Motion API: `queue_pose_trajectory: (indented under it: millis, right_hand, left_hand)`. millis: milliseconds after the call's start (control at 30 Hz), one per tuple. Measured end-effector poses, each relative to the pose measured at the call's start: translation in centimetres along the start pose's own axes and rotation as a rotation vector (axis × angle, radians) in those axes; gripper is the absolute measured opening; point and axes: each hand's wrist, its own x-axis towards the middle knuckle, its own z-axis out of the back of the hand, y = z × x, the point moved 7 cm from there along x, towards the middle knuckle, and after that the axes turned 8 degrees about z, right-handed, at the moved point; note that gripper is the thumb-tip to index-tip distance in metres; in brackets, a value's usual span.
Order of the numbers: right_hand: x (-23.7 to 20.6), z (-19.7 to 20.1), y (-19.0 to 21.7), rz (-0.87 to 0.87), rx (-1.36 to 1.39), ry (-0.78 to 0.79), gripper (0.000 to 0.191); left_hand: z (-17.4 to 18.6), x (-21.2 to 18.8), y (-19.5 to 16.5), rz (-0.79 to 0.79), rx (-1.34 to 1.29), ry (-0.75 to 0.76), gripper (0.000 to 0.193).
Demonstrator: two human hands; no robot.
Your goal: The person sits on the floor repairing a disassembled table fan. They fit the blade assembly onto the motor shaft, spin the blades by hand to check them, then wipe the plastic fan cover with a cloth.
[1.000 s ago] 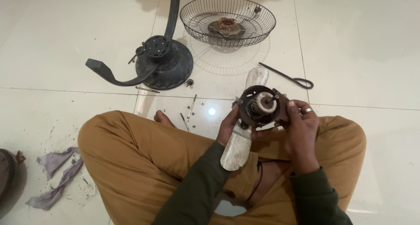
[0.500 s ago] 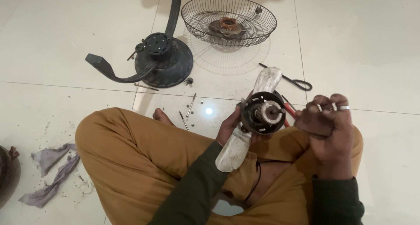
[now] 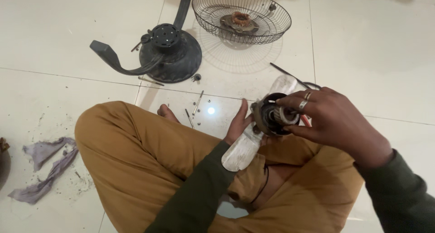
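I sit cross-legged on a tiled floor in tan trousers. My left hand [image 3: 239, 122] holds a dark round fan motor housing [image 3: 266, 118] from the left side, above my lap. A translucent white fan blade [image 3: 242, 150] sticks out below the housing, another blade [image 3: 283, 85] above it. My right hand [image 3: 337, 122], with rings on two fingers, reaches over the housing from the right, fingertips on the metal core in its open face.
A black fan base [image 3: 170, 54] with a curved arm lies on the floor ahead. A wire fan guard [image 3: 272, 20] holding a copper-wound part stands behind it. Long screws [image 3: 198, 102] lie near my knee. A grey rag [image 3: 43, 165] lies at the left.
My right hand has moved from the housing's right side up over its face, fingers now on the core. The view has shifted slightly; the housing stays over my lap.
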Motion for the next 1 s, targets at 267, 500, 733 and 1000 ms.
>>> queue_pose_trajectory:
  millis: [267,500,733,1000]
  right_hand:
    - [0.5,2.7,-0.7,-0.014,0.079,-0.209,0.052]
    - [1.3,3.9,-1.8,-0.185,-0.039,-0.289,0.047]
    - [0.7,4.1,-2.1,-0.130,-0.042,-0.366,0.045]
    - [-2.3,4.0,-5.0,-0.412,0.157,-0.451,0.039]
  left_hand:
    - [1.1,-0.5,-0.7,-0.315,0.235,-0.242,0.070]
    - [-2.9,-6.7,-0.9,-0.753,1.406,-1.065,0.059]
    - [-10.5,-3.4,-3.8,-0.972,2.007,-0.849,0.081]
    - [-9.7,8.7,-14.8,-0.175,1.603,-0.303,0.077]
